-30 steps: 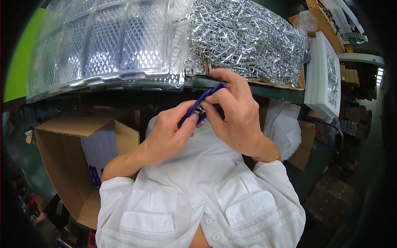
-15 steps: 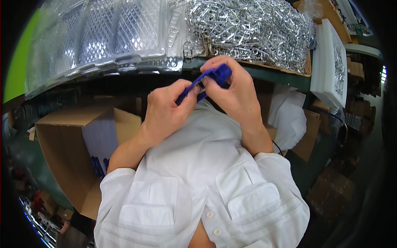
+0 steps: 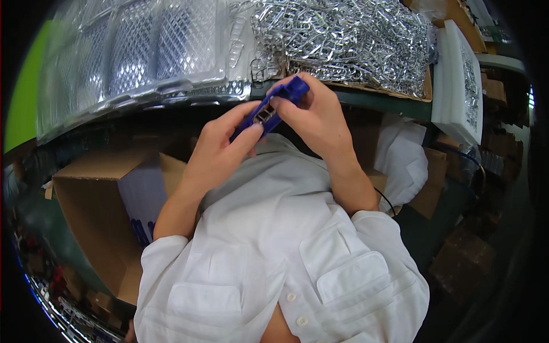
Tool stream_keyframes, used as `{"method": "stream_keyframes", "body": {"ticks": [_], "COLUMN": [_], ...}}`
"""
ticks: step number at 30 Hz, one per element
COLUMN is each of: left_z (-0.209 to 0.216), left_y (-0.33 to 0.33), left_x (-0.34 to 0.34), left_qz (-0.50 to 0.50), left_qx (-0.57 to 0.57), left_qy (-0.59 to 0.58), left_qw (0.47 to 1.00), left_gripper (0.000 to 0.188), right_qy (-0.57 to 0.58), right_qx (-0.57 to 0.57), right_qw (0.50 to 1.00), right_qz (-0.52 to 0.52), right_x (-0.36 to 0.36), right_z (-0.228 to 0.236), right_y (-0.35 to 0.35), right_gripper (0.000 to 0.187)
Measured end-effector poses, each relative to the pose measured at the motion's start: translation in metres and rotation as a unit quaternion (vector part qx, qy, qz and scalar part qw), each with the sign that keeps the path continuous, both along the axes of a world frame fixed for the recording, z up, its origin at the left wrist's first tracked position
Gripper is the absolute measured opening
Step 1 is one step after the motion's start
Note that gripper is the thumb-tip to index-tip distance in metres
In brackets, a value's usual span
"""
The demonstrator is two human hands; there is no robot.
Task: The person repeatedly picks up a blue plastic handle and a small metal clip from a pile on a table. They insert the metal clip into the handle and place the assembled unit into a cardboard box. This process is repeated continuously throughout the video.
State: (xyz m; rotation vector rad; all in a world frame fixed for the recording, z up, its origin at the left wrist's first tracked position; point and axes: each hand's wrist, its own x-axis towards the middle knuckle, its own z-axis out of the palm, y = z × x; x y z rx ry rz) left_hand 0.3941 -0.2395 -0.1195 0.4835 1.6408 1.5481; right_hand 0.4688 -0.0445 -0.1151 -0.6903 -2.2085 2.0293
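Observation:
A long blue plastic part (image 3: 297, 90) is held between my two hands, tilted with its blocky end up and to the right. My left hand (image 3: 220, 146) grips the lower end, its thumb pressed near a small silver metal clip (image 3: 265, 116) seated in the part's open middle. At the upper end my right hand (image 3: 320, 117) is closed around the blocky end, thumb on the near side. The fingers behind the part are mostly hidden.
Beyond my hands, a heap of silver wire clips (image 3: 349, 43) fills a shallow carton on the bench, beside stacked clear plastic trays (image 3: 166, 46). An open cardboard box (image 3: 86, 223) stands at left, with blue pieces inside. White foam sheets (image 3: 452, 86) rise at right.
Both hands and the blue part have moved slightly left. The part has turned so that the metal clip in its middle shows more plainly.

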Motion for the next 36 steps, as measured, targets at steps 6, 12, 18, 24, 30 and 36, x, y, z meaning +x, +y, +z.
{"method": "stream_keyframes", "body": {"ticks": [6, 12, 18, 24, 30, 36], "left_z": [0.016, 0.042, 0.038, 0.036, 0.038, 0.011], "left_y": [-0.017, -0.019, -0.026, -0.031, -0.044, -0.155], "left_x": [-0.018, -0.006, -0.012, -0.018, -0.023, -0.027], "left_qz": [-0.077, -0.007, 0.042, 0.059, 0.09, 0.447], "left_qx": [0.062, 0.035, 0.059, 0.074, 0.033, -0.012], "left_qy": [0.264, 0.502, 0.497, 0.483, 0.476, 0.43], "left_qw": [0.96, 0.864, 0.865, 0.87, 0.874, 0.784], "left_gripper": [0.055, 0.069, 0.065, 0.063, 0.067, 0.036], "right_qy": [0.067, 0.176, 0.209, 0.173, 0.099, 0.178], "right_qx": [-0.091, 0.067, -0.008, -0.015, -0.039, 0.135], "right_qw": [0.989, 0.967, 0.969, 0.976, 0.988, 0.964], "right_qz": [0.091, 0.174, 0.129, 0.133, 0.113, -0.142], "right_x": [0.03, 0.042, 0.043, 0.031, 0.012, -0.071], "right_z": [0.046, 0.069, 0.067, 0.067, 0.079, 0.094], "right_y": [0.022, 0.038, 0.042, 0.043, 0.049, 0.177], "right_gripper": [0.037, 0.044, 0.053, 0.052, 0.047, 0.041]}}
